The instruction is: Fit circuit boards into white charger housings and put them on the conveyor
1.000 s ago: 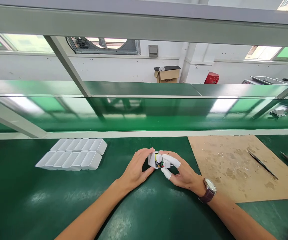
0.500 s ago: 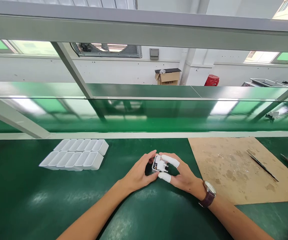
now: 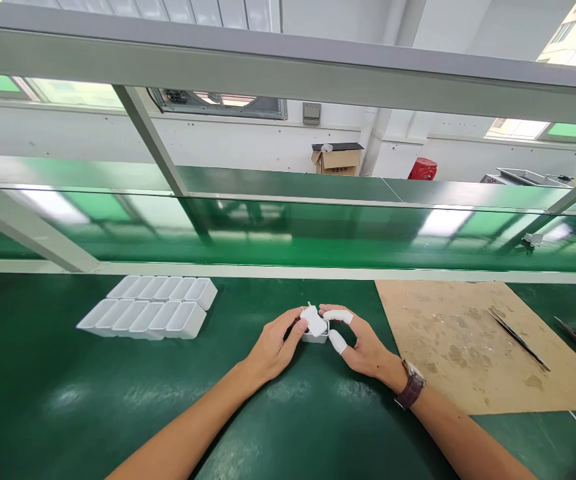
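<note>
The case (image 3: pixel 315 339) sits between the two hands, low over or on the tabletop (image 3: pixel 93 393); which of the two cannot be told. A white piece (image 3: pixel 315 322) lies tilted across its top. The left hand (image 3: pixel 272 343) appears to pinch the case's left end between thumb and fingers. The right hand (image 3: pixel 368 345) is curved, thumb and forefinger apart beside the right end; whether it touches or grips cannot be told.

The piece looks unseated, so pressing while it is askew could jam it or mark its edge. The white cots (image 3: pixel 339 316) on the right thumb and forefinger may dull feel or slip on smooth plastic. If the left pinch loosens, the case could turn and spill the piece. The tweezers (image 3: pixel 519 340) on the mat (image 3: pixel 418 373) lie well apart, so a dropped part would probably not reach them.
</note>
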### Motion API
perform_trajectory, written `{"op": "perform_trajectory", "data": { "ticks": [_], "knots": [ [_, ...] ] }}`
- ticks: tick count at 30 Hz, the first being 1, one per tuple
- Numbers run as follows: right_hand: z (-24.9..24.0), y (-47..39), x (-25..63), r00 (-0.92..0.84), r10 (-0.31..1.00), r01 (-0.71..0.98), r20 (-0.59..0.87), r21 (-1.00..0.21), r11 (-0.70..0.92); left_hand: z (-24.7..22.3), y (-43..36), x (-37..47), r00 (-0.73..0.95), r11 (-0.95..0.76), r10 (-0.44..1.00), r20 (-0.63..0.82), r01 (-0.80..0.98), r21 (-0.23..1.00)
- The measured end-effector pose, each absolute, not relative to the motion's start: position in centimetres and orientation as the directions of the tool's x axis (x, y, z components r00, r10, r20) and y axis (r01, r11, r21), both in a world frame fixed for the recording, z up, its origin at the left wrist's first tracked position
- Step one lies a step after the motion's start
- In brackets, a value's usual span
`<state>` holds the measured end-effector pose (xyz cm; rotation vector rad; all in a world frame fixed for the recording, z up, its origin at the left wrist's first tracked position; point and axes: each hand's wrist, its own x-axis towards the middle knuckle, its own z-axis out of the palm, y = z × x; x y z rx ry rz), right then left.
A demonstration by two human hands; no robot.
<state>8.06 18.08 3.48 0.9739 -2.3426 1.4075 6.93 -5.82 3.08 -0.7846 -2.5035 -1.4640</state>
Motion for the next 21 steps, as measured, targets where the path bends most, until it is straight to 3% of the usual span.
{"op": "perform_trajectory", "data": {
  "ticks": [4,10,16,21],
  "knots": [
    [3.7,17.7,8.3,-0.669,-0.534,-0.732,0.517,-0.585,0.35,3.4,-5.6,7.0,-0.858,0.421,0.322,0.4,0.508,0.752],
    [2.3,17.7,8.1,-0.654,-0.558,-0.755,0.512,-0.389,0.528,2.8,-5.5,7.5,-0.796,0.362,0.317,0.515,0.603,0.71],
    [2.8,17.8,8.1,-0.595,-0.552,-0.801,0.584,-0.375,0.466,3.1,-5.4,7.9,-0.704,0.263,0.424,0.57,0.698,0.666],
    [4.3,17.7,8.5,-0.615,-0.453,-0.78,0.646,-0.412,0.471,3.5,-5.3,8.2,-0.644,0.247,0.437,0.627,0.757,0.605]
  ]
}}
